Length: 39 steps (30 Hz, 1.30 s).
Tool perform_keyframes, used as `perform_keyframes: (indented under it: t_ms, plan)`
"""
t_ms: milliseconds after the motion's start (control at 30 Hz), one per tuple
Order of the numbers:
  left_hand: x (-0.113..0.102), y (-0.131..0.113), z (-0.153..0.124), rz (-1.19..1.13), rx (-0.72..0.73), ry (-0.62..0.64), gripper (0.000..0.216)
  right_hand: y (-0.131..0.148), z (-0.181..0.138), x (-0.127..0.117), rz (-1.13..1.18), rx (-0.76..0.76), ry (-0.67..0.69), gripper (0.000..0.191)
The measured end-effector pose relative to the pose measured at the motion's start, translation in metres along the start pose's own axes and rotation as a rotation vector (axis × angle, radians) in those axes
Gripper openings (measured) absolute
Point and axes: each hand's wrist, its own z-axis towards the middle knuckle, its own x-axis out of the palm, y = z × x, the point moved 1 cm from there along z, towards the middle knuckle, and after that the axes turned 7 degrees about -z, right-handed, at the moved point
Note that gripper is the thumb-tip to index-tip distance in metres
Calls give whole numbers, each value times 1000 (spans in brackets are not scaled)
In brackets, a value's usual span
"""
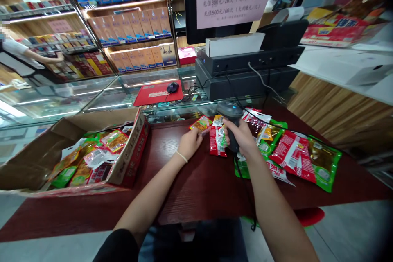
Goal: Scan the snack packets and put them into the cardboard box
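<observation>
My right hand is wrapped round the grip of a black barcode scanner, its head over several snack packets. A small red and yellow snack packet lies at the far side of the dark wooden table, and the fingers of my left hand pinch its near edge. Just right of that, a red and white packet lies partly behind the scanner. More packets spread to the right, among them a red one and a green-edged one. My right forearm covers some of them.
An open cardboard box of snack packets stands at the left. Beyond the table are a glass counter, a red mouse mat with a mouse, and a black till unit. A person stands by the shelves.
</observation>
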Motion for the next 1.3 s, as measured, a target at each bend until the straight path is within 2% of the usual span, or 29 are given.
perform_keyframes:
  t_ms: [67, 133, 233, 333, 467, 700, 800, 900, 1033, 1300]
  plan:
    - [-13, 14, -7, -218, -84, -159, 14, -1, -2, 7, -4, -21, 23, 35]
    - [-23, 31, -14, -550, -194, -289, 16, -3, -4, 15, -12, -31, 45, 35]
    - [-30, 55, -23, -1054, -320, -415, 19, -8, -7, 29, -29, -31, 66, 36]
    - [-36, 75, -27, -1301, -373, -516, 19, -15, -10, 42, -47, -25, 70, 41]
    - [-44, 89, -24, -1435, -405, -604, 30, -21, -15, 54, -99, -25, 167, 45]
    - [-43, 92, -25, -1594, -396, -575, 27, -31, -24, 69, -298, 3, 311, 66]
    - [-43, 90, -24, -1627, -401, -574, 30, -37, -25, 71, -396, -15, 419, 55]
    - [-44, 87, -24, -1632, -399, -574, 33, -40, -25, 70, -501, -37, 470, 39]
    - [-47, 85, -25, -1638, -414, -580, 28, -38, -24, 69, -459, -14, 458, 33]
    - [-43, 84, -26, -1543, -406, -564, 33, -37, -22, 67, -300, 11, 299, 42]
